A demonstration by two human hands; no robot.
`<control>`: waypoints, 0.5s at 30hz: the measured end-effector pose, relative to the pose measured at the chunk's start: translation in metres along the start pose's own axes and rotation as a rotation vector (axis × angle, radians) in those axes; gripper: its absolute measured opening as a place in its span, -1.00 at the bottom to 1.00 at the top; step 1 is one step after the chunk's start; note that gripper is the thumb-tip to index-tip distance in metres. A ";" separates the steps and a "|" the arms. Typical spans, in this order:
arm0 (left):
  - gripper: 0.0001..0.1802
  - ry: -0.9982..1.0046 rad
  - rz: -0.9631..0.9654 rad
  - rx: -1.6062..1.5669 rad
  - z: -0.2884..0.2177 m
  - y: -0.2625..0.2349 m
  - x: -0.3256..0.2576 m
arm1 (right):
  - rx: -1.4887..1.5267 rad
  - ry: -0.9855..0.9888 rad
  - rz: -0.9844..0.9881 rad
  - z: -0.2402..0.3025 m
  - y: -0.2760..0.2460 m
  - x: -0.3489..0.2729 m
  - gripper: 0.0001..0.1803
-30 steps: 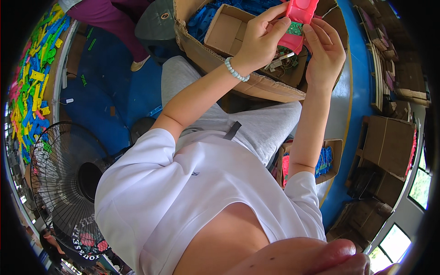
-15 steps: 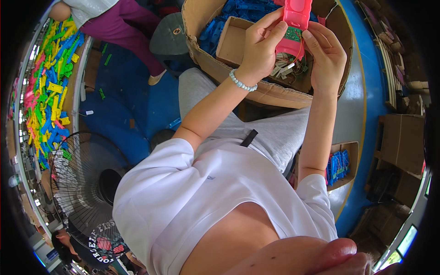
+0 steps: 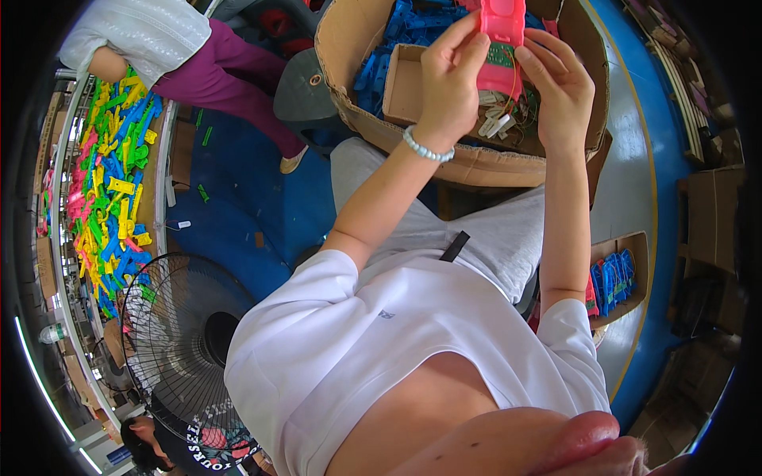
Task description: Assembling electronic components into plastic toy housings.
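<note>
A pink plastic casing (image 3: 503, 24) is held up between my hands at the top, over a large cardboard box. A small green circuit board (image 3: 500, 54) sits in it, with thin wires beside it. Along the casing's left side, my left hand (image 3: 452, 83) grips with thumb and fingers; a pale beaded bracelet rings that wrist. At the right edge, my right hand (image 3: 562, 87) has thumb and bent fingers closed by the board and wires. Whether it pinches the casing or a wire I cannot tell. Below hang or lie wires with white connectors (image 3: 496, 124).
Blue plastic parts (image 3: 421, 28) and a smaller carton (image 3: 403, 83) fill the big cardboard box (image 3: 452, 164). A box of blue pieces (image 3: 615, 282) stands right. At left are a black fan (image 3: 186, 325), a heap of coloured parts (image 3: 115, 190), a stool (image 3: 309, 87) and another person (image 3: 230, 71).
The view has shifted, so the fan, the parts heap and the other person appear farther right. Both hands keep the casing in nearly the same place, with only slight finger movement.
</note>
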State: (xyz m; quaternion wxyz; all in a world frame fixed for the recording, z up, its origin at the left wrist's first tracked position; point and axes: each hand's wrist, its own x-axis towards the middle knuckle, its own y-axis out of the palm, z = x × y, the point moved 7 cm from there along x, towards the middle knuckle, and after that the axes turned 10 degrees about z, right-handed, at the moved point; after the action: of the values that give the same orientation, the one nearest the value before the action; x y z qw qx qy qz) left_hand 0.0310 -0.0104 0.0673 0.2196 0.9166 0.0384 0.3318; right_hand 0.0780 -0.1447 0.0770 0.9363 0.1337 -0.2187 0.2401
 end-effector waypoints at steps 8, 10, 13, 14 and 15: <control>-0.54 0.087 0.169 -0.101 -0.057 -0.005 0.033 | 0.001 0.401 0.466 -0.062 0.014 -0.003 -0.60; -0.46 0.031 0.138 0.016 -0.052 -0.014 0.029 | -0.011 0.444 0.444 -0.066 0.032 -0.011 -0.77; -0.26 -0.094 0.162 0.098 -0.048 -0.010 0.011 | -0.015 0.381 0.412 -0.079 0.036 -0.023 -0.81; -0.26 -0.110 0.188 0.371 -0.049 -0.009 0.010 | -0.086 0.352 0.411 -0.082 0.024 -0.021 -0.76; -0.30 -0.102 0.207 0.246 -0.047 0.000 0.010 | -0.198 0.294 0.329 -0.087 0.002 -0.022 -0.69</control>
State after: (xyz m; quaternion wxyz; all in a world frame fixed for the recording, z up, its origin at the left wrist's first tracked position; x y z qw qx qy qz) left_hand 0.0095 0.0093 0.1058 0.0721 0.9513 -0.0271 0.2986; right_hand 0.0897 -0.1202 -0.0087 0.9150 -0.0326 -0.1215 0.3834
